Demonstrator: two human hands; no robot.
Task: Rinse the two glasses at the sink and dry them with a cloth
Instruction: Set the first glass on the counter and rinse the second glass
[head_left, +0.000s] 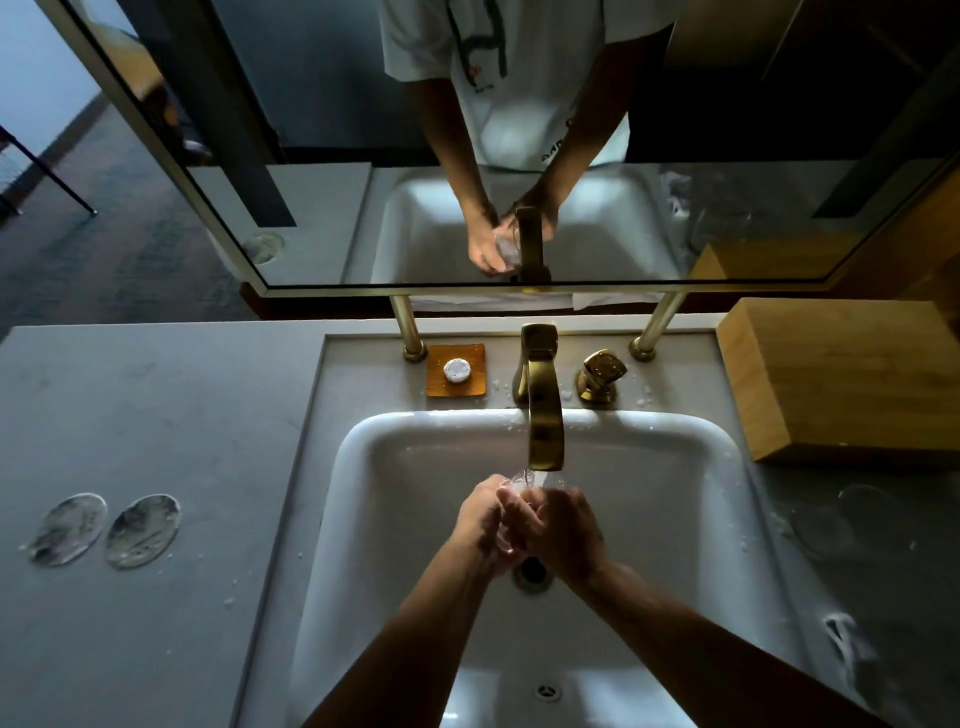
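1. A grey surface (156, 415) surrounds a white rectangular sink (363, 467), with a framed mirror (311, 156) standing behind it on two brass posts.
2. A brass faucet (543, 415) arches over the basin with water running from its spout; a brass handle (600, 376) sits just to its right, an amber soap dish (456, 371) with a small white soap piece to its left.
3. A wooden block (841, 379) rests on the surface at the right; two round wet marks (104, 530) lie well apart from the sink at the left.
4. Both forearms reach in from the bottom edge and meet under the spout, above the drain (532, 571).
5. The left hand (485, 525) and right hand (566, 530) are each closed in a grip around one clear glass (514, 483), held together in the stream.
6. The glass is transparent and mostly hidden by the fingers; only its rim shows.
7. A second glass (862, 514) appears faintly on the dark wet surface at the right.
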